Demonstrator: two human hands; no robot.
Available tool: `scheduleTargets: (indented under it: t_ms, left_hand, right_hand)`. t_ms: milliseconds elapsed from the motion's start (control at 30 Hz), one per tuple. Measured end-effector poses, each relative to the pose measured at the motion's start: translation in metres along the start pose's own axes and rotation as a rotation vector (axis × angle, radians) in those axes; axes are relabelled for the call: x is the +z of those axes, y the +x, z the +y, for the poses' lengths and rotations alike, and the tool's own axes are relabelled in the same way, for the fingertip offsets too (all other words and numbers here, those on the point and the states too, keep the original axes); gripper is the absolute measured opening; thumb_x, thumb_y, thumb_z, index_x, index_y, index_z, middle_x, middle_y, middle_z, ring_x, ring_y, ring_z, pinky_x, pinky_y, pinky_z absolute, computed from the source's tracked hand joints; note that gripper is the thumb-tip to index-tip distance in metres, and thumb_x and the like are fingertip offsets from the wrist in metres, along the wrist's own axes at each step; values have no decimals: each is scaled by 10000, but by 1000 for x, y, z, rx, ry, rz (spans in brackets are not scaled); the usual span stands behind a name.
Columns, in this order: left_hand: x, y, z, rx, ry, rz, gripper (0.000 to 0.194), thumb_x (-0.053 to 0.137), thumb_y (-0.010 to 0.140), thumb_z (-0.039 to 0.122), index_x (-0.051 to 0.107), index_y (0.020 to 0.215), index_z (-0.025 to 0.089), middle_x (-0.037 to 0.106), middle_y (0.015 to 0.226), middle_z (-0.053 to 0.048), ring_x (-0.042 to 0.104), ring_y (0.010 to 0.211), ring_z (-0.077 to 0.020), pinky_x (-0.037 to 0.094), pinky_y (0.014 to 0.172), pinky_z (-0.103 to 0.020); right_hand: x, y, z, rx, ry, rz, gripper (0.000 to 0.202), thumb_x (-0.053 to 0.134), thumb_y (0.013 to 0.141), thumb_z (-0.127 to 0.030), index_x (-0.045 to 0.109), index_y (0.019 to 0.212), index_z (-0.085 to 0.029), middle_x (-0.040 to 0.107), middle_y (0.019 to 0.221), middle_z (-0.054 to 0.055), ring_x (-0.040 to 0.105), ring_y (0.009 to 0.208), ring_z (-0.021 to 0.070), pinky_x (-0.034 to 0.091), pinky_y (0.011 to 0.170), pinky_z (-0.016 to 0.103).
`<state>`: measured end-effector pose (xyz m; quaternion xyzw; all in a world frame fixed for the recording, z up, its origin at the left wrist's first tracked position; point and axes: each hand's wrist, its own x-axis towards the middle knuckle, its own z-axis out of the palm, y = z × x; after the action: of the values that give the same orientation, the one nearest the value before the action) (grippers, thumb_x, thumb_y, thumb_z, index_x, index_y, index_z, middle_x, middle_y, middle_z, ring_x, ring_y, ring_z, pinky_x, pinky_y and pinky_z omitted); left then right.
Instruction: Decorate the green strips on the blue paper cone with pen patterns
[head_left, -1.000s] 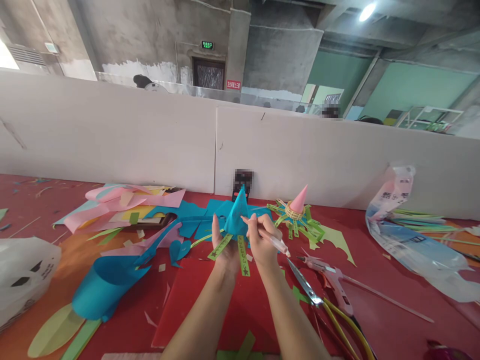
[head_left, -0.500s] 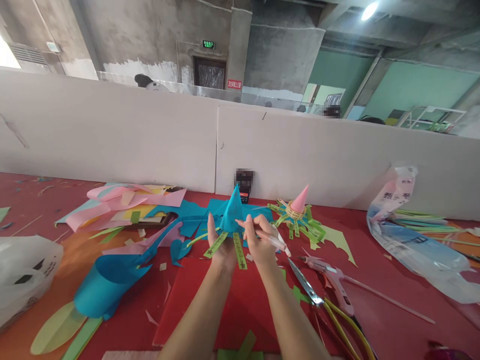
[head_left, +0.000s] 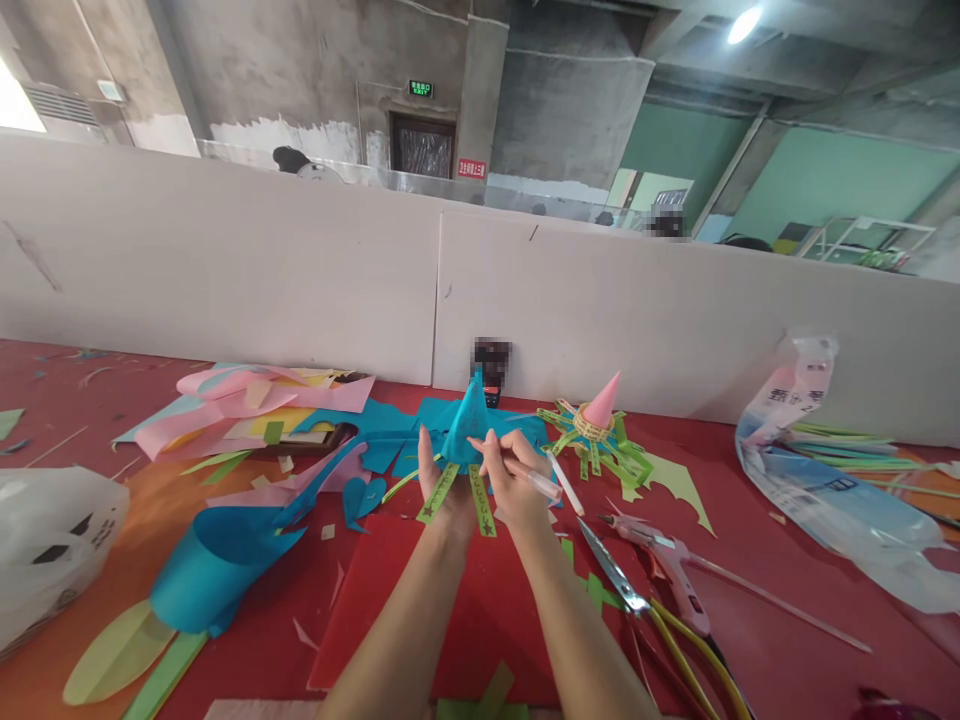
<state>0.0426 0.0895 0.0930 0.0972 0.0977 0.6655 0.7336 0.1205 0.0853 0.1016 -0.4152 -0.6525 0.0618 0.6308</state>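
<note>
A blue paper cone with green patterned strips hanging from its base is held up by my left hand, its thumb raised beside the cone and its other fingers beneath, mostly hidden. My right hand pinches a pale pink pen, whose tip touches or nearly touches the cone's lower right side. Behind and to the right stands a pink cone with a woven band and green strips around its base.
Scissors and a pink glue gun lie on the right. A blue paper cup shape and a white plastic bag are at left. Paper scraps lie behind, before a white partition. A plastic bag lies far right.
The view has shifted slightly. The blue cone has turned or tilted a little in my left hand, and the pen in my right hand has moved slightly lower on its surface.
</note>
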Motion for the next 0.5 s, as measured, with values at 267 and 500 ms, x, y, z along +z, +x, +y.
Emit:
scheduleTargets:
  t_ms: [267, 500]
  left_hand:
    - [4, -2, 0, -2, 6, -2, 428, 473, 814, 526, 677, 778, 151, 703, 759, -55, 654, 742, -220, 478, 835, -363]
    - [-1, -2, 1, 6, 20, 22, 435, 501, 792, 544, 666, 743, 144, 692, 717, -40, 640, 643, -178, 492, 781, -318]
  right_hand:
    - [1, -1, -1, 8, -5, 65, 336, 500, 875, -256, 358, 571, -226, 470, 424, -49, 549, 428, 114, 450, 448, 213]
    - [0, -1, -6, 12, -4, 2, 321, 510, 868, -255, 389, 573, -221, 499, 449, -41, 554, 445, 109, 469, 473, 209]
